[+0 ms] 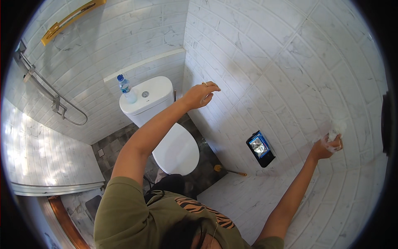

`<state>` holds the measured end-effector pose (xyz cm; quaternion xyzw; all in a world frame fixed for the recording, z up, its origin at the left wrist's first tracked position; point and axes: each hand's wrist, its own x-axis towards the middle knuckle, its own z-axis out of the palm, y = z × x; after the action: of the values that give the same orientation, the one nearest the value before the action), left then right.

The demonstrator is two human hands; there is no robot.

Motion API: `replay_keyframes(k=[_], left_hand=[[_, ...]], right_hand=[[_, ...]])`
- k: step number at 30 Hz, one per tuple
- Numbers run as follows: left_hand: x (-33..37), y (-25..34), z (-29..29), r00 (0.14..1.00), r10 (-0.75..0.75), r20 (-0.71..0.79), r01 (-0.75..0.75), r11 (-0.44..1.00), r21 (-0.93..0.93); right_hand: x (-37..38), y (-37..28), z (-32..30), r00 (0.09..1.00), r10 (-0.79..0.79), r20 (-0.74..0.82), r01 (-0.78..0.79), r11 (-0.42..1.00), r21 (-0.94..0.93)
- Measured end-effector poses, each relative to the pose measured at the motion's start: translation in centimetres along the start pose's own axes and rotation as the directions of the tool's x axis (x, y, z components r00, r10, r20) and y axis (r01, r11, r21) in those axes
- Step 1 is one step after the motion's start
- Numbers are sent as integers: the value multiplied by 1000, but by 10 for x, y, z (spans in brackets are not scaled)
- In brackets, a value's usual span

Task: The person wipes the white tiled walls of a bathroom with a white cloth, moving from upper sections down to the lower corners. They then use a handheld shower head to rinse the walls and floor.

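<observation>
1. Dark hair (176,234) and an olive-green T-shirt (126,203) occupy the near edge.
2. Left arm: extended from the near left toward the far center, elbow slightly bent, crossing in front of the toilet (178,149).
3. Left hand (201,95): wrist bent, fingers pointing right, loosely curved near the tiled wall (253,58). Grip: moderately wide gap between thumb and fingers; no object visible in it. Contact with the wall: cannot tell.
4. Right arm: reaching from the near edge outward to the right, nearly straight.
5. Right hand (324,150): fingers closed around a white wad (336,131), material unclear. Wad location: far right of the scene, at the tiled wall.
6. Black wall holder (265,159): between the two hands, left of the right hand.
7. Plastic bottle (124,87): upright on the cistern, far left of the left hand.
</observation>
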<state>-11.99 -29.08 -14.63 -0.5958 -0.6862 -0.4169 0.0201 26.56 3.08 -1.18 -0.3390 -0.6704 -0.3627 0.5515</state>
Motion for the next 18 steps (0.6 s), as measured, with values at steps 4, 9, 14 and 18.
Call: replay_keyframes(k=[4,9,14,18], left_hand=[[-15,-20,-9,997,77,-15,-76,997,29],[-33,-53,-26,999,-28,23,29,999,-23],[-25,-86,-31,993,-65,100,74,994,-86],[-14,-115,-22,979,-50,198,80,986,-147]], right_hand=[[0,-14,2,995,100,-10,-100,995,-15],[-2,-52,18,973,230,-25,-230,973,-19],[8,-101,40,976,217,-12,-217,975,-50],[25,-144,61,985,143,-92,-147,988,-40]])
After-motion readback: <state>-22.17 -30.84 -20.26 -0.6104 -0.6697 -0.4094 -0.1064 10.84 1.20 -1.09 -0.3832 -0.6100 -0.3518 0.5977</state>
